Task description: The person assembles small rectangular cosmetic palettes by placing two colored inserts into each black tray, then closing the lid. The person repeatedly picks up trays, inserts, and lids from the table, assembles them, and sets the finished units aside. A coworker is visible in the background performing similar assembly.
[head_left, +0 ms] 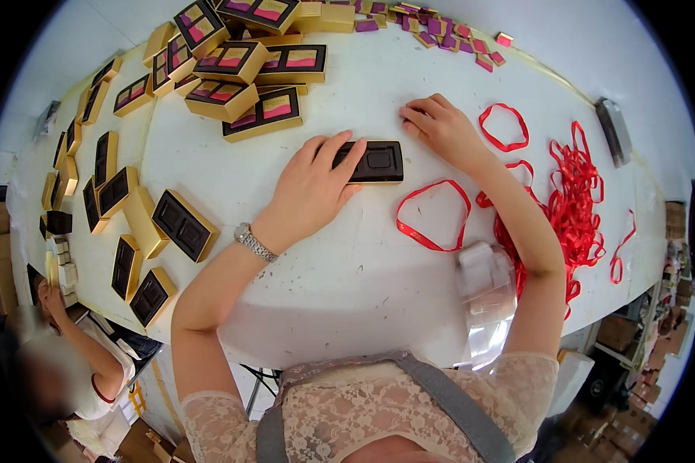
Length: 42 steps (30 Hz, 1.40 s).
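Observation:
A small gold box (381,162) with a black two-section insert lies on the white table in front of me. My left hand (313,179), with a watch on its wrist, grips the left end of this box, fingers laid over the insert. Both visible wells look unfilled. Beyond the box's right end, my right hand (434,125) hovers with its fingers curled together. Whatever the fingertips hold, if anything, is hidden. A loop of red ribbon (503,128) lies to the right of that hand, and another ribbon loop (434,215) lies closer to me.
Filled gold boxes (276,108) are stacked at the far left. Several boxes with bare black inserts (184,224) lie left. Small purple and pink squares (440,31) are scattered at the back. Red ribbons (575,208) heap at right, near clear plastic (486,282). Another person's hand (50,297) works at far left.

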Each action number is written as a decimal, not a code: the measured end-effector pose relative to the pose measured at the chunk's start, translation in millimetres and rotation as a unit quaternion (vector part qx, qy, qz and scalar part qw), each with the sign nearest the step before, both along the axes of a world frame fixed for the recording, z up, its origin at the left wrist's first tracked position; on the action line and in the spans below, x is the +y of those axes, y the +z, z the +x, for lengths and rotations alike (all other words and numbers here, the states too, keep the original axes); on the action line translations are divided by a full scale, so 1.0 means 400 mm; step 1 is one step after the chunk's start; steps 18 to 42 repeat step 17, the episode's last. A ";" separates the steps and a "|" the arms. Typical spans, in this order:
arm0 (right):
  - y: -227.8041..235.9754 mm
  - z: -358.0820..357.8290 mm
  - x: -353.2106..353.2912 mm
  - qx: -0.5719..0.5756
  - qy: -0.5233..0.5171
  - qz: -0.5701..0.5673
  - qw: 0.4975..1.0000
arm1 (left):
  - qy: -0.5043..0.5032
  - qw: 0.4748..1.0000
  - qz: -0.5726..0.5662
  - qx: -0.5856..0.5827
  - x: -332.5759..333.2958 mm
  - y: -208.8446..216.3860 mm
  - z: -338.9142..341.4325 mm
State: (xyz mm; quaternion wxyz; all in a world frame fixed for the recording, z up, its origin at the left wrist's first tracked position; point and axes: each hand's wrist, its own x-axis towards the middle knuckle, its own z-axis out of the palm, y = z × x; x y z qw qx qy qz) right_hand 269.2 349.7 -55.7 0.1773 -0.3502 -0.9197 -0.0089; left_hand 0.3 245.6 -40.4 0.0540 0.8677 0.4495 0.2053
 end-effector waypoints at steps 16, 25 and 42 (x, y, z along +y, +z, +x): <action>-0.018 0.037 -0.025 0.207 -0.135 -0.140 0.959 | -0.051 0.988 0.125 0.079 0.005 -0.014 -0.001; -0.009 0.024 -0.032 0.275 -0.153 -0.227 0.922 | -0.066 0.993 0.089 0.040 0.012 -0.018 -0.009; -0.009 0.024 -0.032 0.275 -0.153 -0.227 0.922 | -0.066 0.993 0.089 0.040 0.012 -0.018 -0.009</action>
